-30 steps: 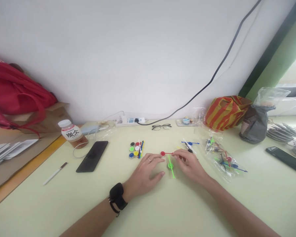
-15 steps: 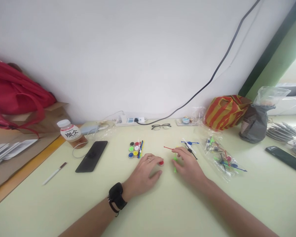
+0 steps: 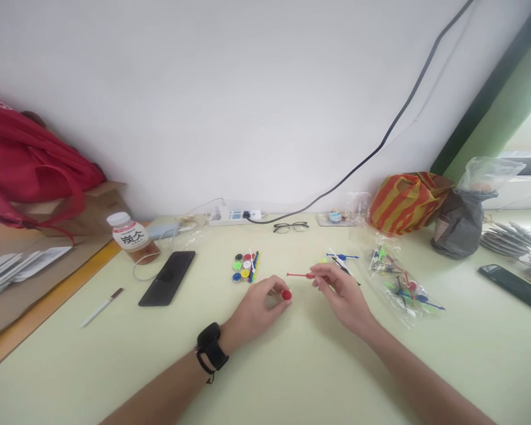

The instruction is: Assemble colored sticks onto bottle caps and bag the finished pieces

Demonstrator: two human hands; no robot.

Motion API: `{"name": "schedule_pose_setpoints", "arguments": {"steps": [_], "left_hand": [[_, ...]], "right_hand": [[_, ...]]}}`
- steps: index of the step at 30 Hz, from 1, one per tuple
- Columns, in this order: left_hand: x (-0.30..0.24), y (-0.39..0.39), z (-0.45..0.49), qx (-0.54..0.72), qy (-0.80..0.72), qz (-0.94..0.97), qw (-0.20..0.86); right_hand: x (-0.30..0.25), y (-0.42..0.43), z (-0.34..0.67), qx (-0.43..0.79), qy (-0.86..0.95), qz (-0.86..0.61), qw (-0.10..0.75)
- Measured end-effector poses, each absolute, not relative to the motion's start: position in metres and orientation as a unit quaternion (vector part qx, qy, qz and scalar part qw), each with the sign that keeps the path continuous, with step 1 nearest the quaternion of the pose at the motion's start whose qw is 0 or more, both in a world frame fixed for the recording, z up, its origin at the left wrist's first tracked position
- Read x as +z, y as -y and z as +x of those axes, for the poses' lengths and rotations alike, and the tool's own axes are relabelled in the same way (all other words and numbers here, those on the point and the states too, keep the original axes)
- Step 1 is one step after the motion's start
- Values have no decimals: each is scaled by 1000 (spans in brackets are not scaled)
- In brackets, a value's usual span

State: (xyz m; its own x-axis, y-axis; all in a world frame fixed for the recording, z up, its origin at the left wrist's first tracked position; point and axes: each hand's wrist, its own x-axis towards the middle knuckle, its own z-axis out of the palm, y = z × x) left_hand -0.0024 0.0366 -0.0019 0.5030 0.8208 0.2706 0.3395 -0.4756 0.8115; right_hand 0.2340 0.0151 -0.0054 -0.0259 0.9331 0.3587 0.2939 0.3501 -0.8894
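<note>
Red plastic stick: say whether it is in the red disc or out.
Out. The right hand pinches the thin red plastic stick; the small round red plastic disc sits apart, held in the left hand.

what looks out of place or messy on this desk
Nothing looks spilled or damaged. The only untidy bit: a few coloured sticks lie loose outside the clear bag, near the right hand, which pinches a red stick. The left hand holds a red disc.
</note>
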Motion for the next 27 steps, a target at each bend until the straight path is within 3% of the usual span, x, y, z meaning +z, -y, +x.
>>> {"name": "schedule_pose_setpoints", "arguments": {"steps": [3,7,20,25,27], "left_hand": [[-4,-40,0,365,-373,720,457],[1,-38,5,368,-353,680,527],[1,-31,6,363,-330,711,504],[2,-29,6,365,-313,703,524],[1,-29,6,389,-311,685,532]], "right_hand": [[-2,-5,219,425,627,-421,499],[-2,0,211,472,636,-389,470],[-5,-1,213,361,707,-422,437],[-6,1,209,343,664,-459,481],[-5,3,206,392,626,-459,494]]}}
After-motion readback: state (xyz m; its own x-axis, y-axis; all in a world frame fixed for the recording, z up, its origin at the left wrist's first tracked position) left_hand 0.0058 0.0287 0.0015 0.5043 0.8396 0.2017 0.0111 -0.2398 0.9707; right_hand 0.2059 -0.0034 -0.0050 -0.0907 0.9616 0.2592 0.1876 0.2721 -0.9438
